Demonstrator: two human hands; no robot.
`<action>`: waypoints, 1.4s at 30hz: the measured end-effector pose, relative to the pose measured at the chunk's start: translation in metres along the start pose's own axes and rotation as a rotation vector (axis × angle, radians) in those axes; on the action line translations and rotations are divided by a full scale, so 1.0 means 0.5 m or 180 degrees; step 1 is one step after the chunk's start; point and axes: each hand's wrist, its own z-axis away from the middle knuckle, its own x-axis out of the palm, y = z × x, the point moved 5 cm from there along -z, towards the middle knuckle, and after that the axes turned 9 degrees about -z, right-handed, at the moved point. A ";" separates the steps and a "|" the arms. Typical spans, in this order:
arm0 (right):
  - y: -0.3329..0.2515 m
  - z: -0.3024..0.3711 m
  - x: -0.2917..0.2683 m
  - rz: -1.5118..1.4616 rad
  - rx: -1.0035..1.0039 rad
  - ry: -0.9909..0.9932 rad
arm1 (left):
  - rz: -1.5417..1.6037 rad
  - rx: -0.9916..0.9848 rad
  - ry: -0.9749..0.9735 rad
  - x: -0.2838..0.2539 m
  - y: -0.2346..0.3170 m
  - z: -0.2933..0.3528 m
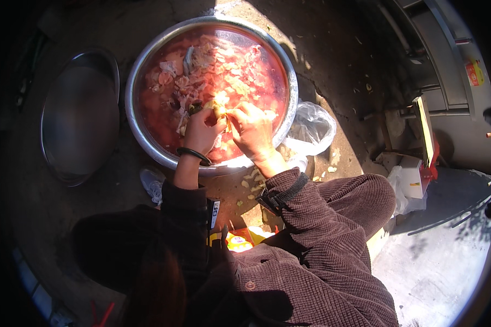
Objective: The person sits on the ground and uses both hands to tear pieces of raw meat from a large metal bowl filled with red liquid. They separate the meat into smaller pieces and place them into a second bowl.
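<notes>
Round metal basin [132, 103], reddish liquid [277, 90] within; oval metal tub [82, 117], left of it; pale fleshy pieces [223, 68], massed in the basin; right hand [252, 128] and left hand [203, 131], above these, fingertips of each pinching; dark bangle [193, 154], left wrist; small yellowish piece [220, 110], held between both hands' fingertips, over the basin.

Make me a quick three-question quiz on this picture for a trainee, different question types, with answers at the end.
1. True or false: the clear plastic bag lies to the right of the round metal basin.
2. Multiple choice: the liquid around the pale pieces looks: A) green, B) reddish, C) milky white.
3. Short answer: which wrist wears the dark bangle?

Key: 1. True. 2. B. 3. The left hand's wrist.
</notes>
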 end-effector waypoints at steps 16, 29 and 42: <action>0.057 0.001 0.012 -0.1583 0.1347 0.0073 | 0.2048 -0.0343 -0.0073 0.019 0.000 0.013; 0.064 0.011 0.013 -0.1863 0.1836 0.0567 | 0.2446 -0.0504 -0.0087 0.046 0.015 0.025; 0.002 -0.004 -0.002 -0.0324 0.0130 0.0124 | 0.1380 -0.0869 0.0155 0.032 -0.010 0.008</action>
